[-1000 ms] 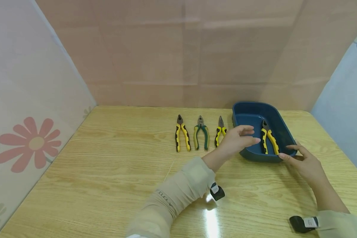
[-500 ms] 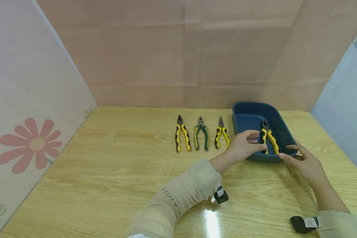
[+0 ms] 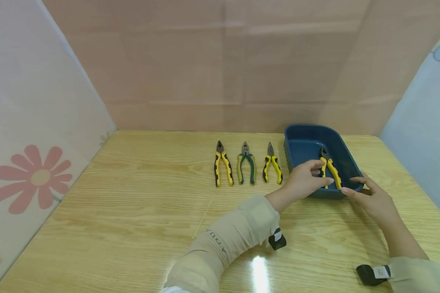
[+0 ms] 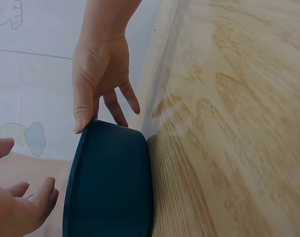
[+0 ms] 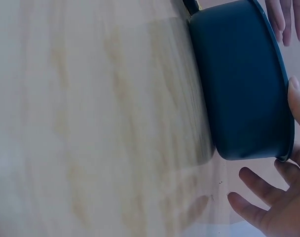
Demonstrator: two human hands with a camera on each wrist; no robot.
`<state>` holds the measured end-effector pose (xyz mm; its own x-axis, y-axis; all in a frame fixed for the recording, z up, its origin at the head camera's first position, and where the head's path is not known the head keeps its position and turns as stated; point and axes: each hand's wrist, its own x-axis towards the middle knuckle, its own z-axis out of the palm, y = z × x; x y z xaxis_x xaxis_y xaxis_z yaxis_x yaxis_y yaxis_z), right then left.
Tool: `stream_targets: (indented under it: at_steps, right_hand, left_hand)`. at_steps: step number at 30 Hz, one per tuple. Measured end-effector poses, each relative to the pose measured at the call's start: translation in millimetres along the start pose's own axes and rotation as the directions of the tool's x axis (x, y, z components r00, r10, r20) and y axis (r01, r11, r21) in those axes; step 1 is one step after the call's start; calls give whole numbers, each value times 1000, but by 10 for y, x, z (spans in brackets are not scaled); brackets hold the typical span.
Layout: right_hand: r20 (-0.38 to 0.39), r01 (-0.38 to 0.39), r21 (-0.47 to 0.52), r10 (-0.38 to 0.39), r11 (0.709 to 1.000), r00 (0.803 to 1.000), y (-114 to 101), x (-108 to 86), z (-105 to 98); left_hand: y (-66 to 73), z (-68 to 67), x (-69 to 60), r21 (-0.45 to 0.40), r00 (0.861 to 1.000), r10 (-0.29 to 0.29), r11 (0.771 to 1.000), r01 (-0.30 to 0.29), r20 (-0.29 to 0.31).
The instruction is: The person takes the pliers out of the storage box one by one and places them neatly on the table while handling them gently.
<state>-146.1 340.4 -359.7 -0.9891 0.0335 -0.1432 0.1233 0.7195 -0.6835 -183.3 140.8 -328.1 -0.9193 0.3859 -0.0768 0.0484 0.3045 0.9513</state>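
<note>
A blue plastic bin (image 3: 304, 154) stands on the table's right side. Inside lies a pair of pliers (image 3: 330, 173) with yellow-and-black handles, jaws pointing away. My left hand (image 3: 305, 179) reaches over the bin's near left rim, thumb and fingers apart beside the pliers' handles; part of the left handle is hidden behind it. My right hand (image 3: 375, 203) holds the bin's near right corner, thumb on the rim and fingers around the outside, as the left wrist view also shows. Left of the bin lie yellow-and-black long-nose pliers (image 3: 276, 169), green-handled pliers (image 3: 253, 169) and yellow-and-black combination pliers (image 3: 227, 167).
The wooden table (image 3: 143, 195) ends at a brown back wall covering (image 3: 176, 73). White printed panels rise at the sides, one with a pink flower (image 3: 40, 178). Black wrist cameras sit under both sleeves.
My left hand has moved right and farther over the bin, toward the pliers' handles, uncovering the long-nose pliers. My right hand stays on the bin's corner.
</note>
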Motion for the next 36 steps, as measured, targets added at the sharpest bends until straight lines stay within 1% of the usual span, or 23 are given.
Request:
stream_targets:
  at_steps: [7, 13, 18, 26, 32, 36]
  right_hand:
    - [6, 4, -12, -4, 1000, 1000, -4, 8, 6]
    - [-7, 16, -43, -17, 999, 1000, 3, -5, 10]
    - [-13, 22, -43, -23, 999, 1000, 13, -17, 18]
    - [-4, 23, -59, -23, 998, 1000, 0, 2, 3]
    - [-3, 21, -53, -21, 998, 1000, -11, -6, -4]
    - [-3, 19, -48, -19, 999, 1000, -25, -10, -7]
  left_hand:
    - [17, 66, 73, 24, 998, -48, 999, 49, -32]
    - [0, 142, 103, 20, 996, -88, 996, 89, -28]
    - [-4, 185, 112, 39, 997, -78, 996, 79, -23]
    - [-16, 223, 146, 126, 998, -51, 991, 54, -28]
    - [12, 242, 168, 158, 996, -77, 984, 84, -46]
    - [42, 258, 206, 191, 994, -98, 976, 106, -51]
